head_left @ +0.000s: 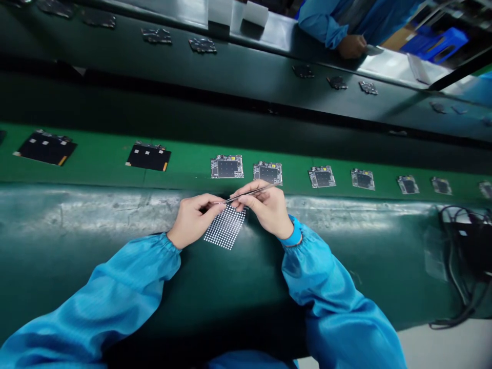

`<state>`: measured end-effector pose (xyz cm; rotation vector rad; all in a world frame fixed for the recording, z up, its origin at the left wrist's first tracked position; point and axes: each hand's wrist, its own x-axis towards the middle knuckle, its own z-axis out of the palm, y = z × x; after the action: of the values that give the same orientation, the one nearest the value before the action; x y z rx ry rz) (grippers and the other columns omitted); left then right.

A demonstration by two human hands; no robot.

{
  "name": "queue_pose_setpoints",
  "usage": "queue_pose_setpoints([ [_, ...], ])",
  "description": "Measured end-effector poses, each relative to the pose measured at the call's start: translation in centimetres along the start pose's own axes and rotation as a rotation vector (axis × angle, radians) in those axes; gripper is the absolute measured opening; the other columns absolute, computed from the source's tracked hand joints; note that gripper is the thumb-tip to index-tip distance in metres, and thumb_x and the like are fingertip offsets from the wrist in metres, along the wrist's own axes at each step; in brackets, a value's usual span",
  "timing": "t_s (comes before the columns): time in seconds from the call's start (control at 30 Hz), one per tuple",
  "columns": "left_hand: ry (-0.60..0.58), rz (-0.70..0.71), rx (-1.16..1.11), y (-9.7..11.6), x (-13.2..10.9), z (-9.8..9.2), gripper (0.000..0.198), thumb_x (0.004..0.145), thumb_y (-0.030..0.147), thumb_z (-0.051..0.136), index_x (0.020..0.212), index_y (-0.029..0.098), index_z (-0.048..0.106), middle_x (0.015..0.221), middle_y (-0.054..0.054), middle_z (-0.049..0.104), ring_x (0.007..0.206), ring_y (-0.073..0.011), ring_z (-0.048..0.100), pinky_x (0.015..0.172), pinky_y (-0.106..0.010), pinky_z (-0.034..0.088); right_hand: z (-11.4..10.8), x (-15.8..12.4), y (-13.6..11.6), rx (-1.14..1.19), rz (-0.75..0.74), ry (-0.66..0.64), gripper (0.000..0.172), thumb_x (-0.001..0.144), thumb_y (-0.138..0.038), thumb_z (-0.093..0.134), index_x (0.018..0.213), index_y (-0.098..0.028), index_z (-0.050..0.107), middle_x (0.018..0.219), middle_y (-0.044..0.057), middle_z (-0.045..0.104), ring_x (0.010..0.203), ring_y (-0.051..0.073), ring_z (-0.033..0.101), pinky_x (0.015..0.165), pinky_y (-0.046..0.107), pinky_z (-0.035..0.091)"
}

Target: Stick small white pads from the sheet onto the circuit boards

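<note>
Your right hand [265,206] pinches the metal tweezers [251,193]; your left hand [196,218] pinches the far edge of the sticker sheet [226,228], probably to steady it by the tips. The sheet is between your hands, over the dark green surface [238,287]. Beyond it, circuit boards [227,167] lie spaced in a row, perhaps for easy reach. Far right, a co-worker's hand [352,46] holds something flat [374,50].
</note>
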<state>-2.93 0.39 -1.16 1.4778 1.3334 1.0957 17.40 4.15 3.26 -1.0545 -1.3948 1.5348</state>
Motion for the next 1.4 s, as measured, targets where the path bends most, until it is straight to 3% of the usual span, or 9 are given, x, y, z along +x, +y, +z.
queue_pose_setpoints([
  [0.57,-0.014,0.005,0.002,-0.1,0.0,-0.1,0.012,0.089,0.031,0.073,0.092,0.022,0.080,0.084,-0.002,0.080,0.071,-0.0157,0.073,0.066,-0.026,0.058,0.1,-0.1,-0.3,0.008,-0.003,0.022,0.020,0.089,-0.037,0.075,0.091,-0.017,0.071,0.075,0.005,0.077,0.067,0.017,0.075,0.065,0.032,0.065],
  [0.67,-0.017,-0.007,0.024,-0.3,-0.2,-0.1,0.014,0.089,0.033,0.073,0.095,0.022,0.080,0.088,-0.002,0.080,0.074,-0.0164,0.073,0.068,-0.027,0.058,-1.7,0.8,-0.1,0.018,-0.007,0.116,0.025,0.086,-0.041,0.077,0.089,-0.017,0.068,0.072,0.004,0.075,0.062,0.017,0.073,0.059,0.031,0.064],
  [0.8,0.010,-0.047,0.076,-0.7,-0.5,-0.3,0.016,0.088,0.037,0.074,0.097,0.024,0.080,0.093,-0.001,0.081,0.081,-0.0176,0.074,0.076,-0.028,0.059,-7.1,3.1,1.5,-0.032,-0.052,0.379,0.035,0.079,-0.046,0.082,0.086,-0.016,0.065,0.066,0.001,0.071,0.053,0.013,0.067,0.049,0.024,0.059],
  [0.93,-0.007,-0.053,0.091,-1.0,-0.7,-0.5,0.018,0.089,0.041,0.074,0.098,0.026,0.079,0.095,-0.001,0.081,0.082,-0.0173,0.074,0.077,-0.028,0.058,-11.5,4.8,3.4,-0.060,-0.005,0.503,0.043,0.073,-0.048,0.085,0.088,-0.017,0.060,0.063,0.000,0.069,0.052,0.012,0.066,0.047,0.022,0.058],
  [1.4,0.013,-0.047,0.153,-1.1,-1.0,-0.8,0.021,0.087,0.045,0.076,0.099,0.029,0.080,0.095,0.002,0.081,0.082,-0.0159,0.073,0.075,-0.026,0.057,-13.8,5.1,4.9,-0.105,-0.028,0.588,0.039,0.076,-0.044,0.083,0.086,-0.018,0.055,0.065,0.000,0.070,0.053,0.015,0.070,0.044,0.023,0.060],
])
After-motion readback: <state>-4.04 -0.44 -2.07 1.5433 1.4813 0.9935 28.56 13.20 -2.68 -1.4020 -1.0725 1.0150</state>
